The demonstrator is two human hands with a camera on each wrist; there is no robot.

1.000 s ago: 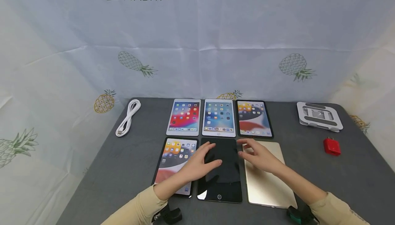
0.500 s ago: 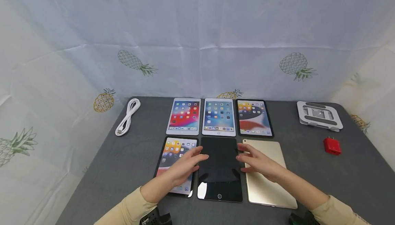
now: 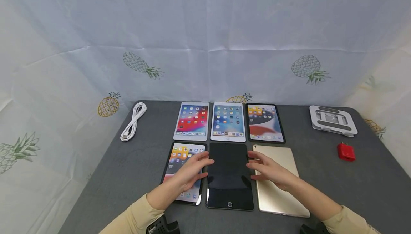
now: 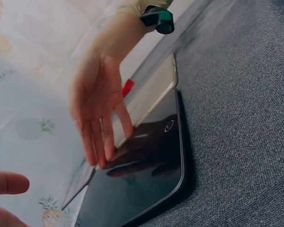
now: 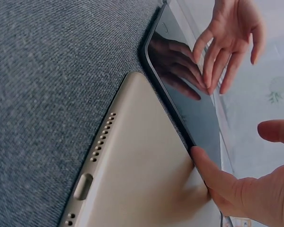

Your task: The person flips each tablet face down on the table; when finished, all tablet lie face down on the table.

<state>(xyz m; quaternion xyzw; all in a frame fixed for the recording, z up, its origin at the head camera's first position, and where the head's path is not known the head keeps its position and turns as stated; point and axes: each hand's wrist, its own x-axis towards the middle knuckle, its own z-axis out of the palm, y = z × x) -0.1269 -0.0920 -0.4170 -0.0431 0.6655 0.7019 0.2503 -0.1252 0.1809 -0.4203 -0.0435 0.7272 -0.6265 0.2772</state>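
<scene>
A dark-screened black tablet (image 3: 229, 177) with a round home button lies flat in the middle of the front row. At its left edge is my left hand (image 3: 191, 171), fingers extended, partly over a lit black-framed tablet (image 3: 187, 154). On the opposite edge my right hand (image 3: 271, 171) has its fingertips, above a gold tablet (image 3: 282, 196) lying back side up. The right wrist view shows a fingertip of the right hand (image 5: 255, 191) at the seam between gold and black tablets. Neither hand curls round anything. Only a few left-hand fingers (image 4: 8, 182) enter the left wrist view.
Behind stand in a row two white tablets (image 3: 192, 121) (image 3: 228, 121) and a black-framed one (image 3: 265, 123), all lit. A coiled white cable (image 3: 134, 121) lies at left. At right are a folded grey stand (image 3: 333, 121) and a red charger (image 3: 346, 152).
My left hand has drawn back leftward from above the black tablet to its left edge. The right hand has dropped slightly toward me along the right edge. Over the last half second both hands barely move.
</scene>
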